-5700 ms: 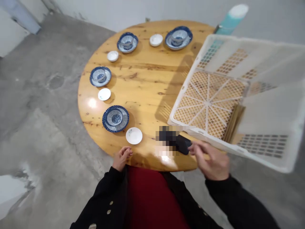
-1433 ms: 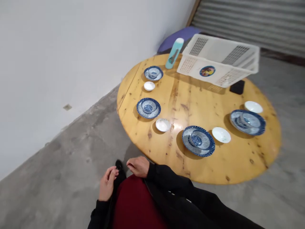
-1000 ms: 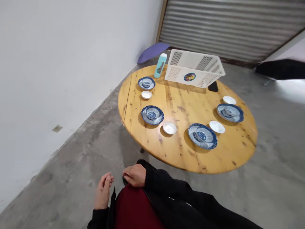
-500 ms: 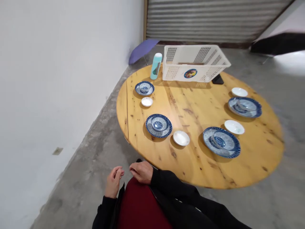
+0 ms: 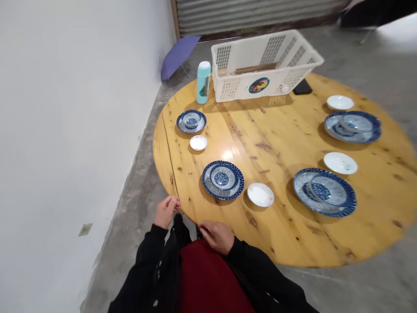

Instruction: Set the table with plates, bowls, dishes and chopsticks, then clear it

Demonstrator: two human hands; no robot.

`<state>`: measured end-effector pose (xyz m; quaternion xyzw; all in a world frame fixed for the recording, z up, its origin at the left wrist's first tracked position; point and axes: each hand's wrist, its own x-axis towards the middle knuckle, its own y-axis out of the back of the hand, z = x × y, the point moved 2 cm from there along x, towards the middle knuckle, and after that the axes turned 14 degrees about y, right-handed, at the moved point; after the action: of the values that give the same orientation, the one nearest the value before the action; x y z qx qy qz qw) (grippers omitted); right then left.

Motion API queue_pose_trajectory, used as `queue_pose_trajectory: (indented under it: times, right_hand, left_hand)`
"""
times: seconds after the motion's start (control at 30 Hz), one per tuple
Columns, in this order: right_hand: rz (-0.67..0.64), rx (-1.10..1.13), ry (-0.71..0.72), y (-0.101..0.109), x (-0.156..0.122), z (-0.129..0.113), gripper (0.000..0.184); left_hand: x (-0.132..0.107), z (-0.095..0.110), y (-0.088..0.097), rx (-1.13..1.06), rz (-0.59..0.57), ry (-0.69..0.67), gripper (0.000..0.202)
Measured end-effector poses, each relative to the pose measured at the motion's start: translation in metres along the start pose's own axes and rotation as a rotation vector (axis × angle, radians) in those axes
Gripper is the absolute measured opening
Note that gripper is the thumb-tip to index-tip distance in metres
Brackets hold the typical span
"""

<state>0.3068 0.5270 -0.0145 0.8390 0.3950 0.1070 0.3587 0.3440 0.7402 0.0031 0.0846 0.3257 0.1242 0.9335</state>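
Half-open left hand and right hand near a blue-rimmed plate
White basket bears an oval palm-tree label, lettering unclear.

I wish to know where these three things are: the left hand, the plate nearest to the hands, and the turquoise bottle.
Left hand (image 5: 165,212): head view, middle of the hand.
Plate (image 5: 225,195): head view, near side of its rim.
Turquoise bottle (image 5: 202,81): head view, middle of its body.

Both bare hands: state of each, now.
Bare left hand: loosely curled, nothing visibly held; whether fully closed, cannot tell.
Bare right hand: loosely curled, palm hidden; open or closed, cannot tell.
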Motion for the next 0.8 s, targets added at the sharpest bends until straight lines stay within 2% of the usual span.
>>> queue_pose_trajectory:
  times: [0.13, 0.2, 0.33, 0.43, 0.6, 0.8]
  right_hand:
    - [0.123, 0.008, -0.137, -0.002, 0.002, 0.014, 0.032]
    - [0.198, 0.023, -0.191, -0.003, 0.007, 0.018, 0.034]
    - [0.35, 0.071, -0.306, -0.004, 0.026, 0.017, 0.037]
    - [0.422, 0.121, -0.372, -0.007, 0.043, 0.01, 0.039]
    - [0.525, 0.139, -0.52, -0.015, 0.065, 0.002, 0.04]
    - [0.62, 0.099, -0.676, -0.01, 0.08, -0.015, 0.038]
  left_hand:
    - [0.078, 0.06, 0.006, -0.015, -0.009, -0.091, 0.038]
    - [0.12, 0.094, 0.005, -0.002, -0.032, -0.094, 0.034]
    - [0.2, 0.16, -0.005, 0.072, -0.073, -0.113, 0.025]
    - [0.256, 0.199, -0.017, 0.13, -0.069, -0.123, 0.026]
    - [0.33, 0.24, -0.044, 0.257, -0.082, -0.152, 0.031]
    - [0.372, 0.27, -0.071, 0.626, -0.101, -0.213, 0.04]
